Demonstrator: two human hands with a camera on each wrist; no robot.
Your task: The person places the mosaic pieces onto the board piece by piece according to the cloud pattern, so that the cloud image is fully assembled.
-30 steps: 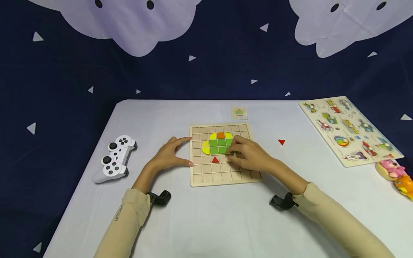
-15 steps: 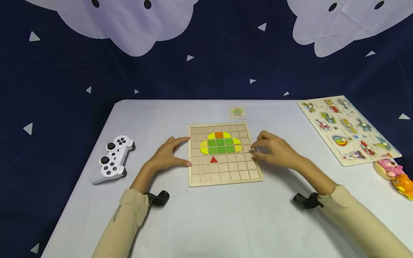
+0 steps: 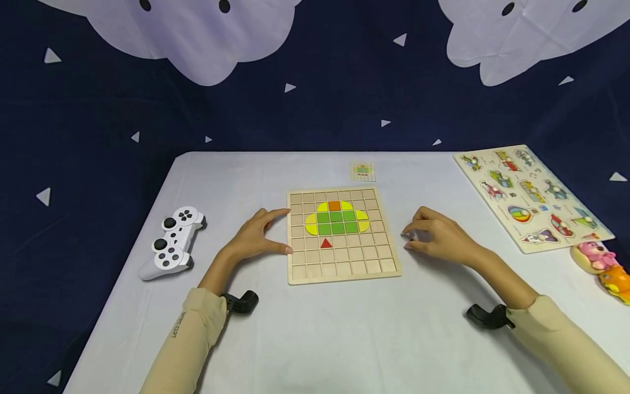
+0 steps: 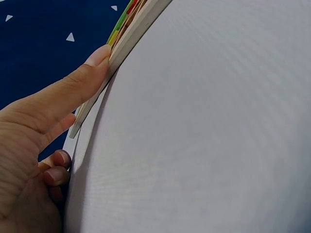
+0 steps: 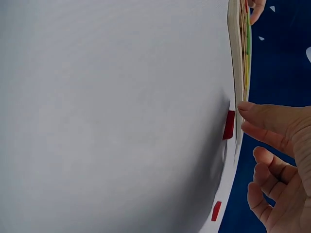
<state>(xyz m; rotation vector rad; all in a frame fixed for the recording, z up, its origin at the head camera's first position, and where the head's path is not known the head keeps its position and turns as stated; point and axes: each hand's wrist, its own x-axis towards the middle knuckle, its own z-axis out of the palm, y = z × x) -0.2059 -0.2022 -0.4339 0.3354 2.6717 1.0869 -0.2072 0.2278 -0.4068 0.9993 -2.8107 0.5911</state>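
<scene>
A wooden grid board [image 3: 344, 268] lies on the table with green squares [image 3: 337, 222], yellow rounded pieces [image 3: 311, 224], an orange square [image 3: 334, 206] and one red triangle [image 3: 326, 243] set in it. My left hand [image 3: 251, 238] rests at the board's left edge, thumb and forefinger spread apart and touching the rim. Just right of the board hovers my right hand [image 3: 440, 235], its thumb and forefinger slightly apart with nothing between them. Below it, the right wrist view shows one red piece [image 5: 229, 124] and another small red piece [image 5: 216, 211] on the table.
A small pattern card [image 3: 362, 171] lies behind the board. On the left is a white game controller [image 3: 178, 241]. A picture puzzle board [image 3: 534, 197] and soft-looking pink and orange toys [image 3: 598, 257] sit at the right. A dark curtain [image 3: 315, 109] hangs behind the table.
My right hand has moved right, from over the green pieces to beside the board, uncovering the yellow pieces on that side. It now hides the loose red triangle. My left hand has stayed put.
</scene>
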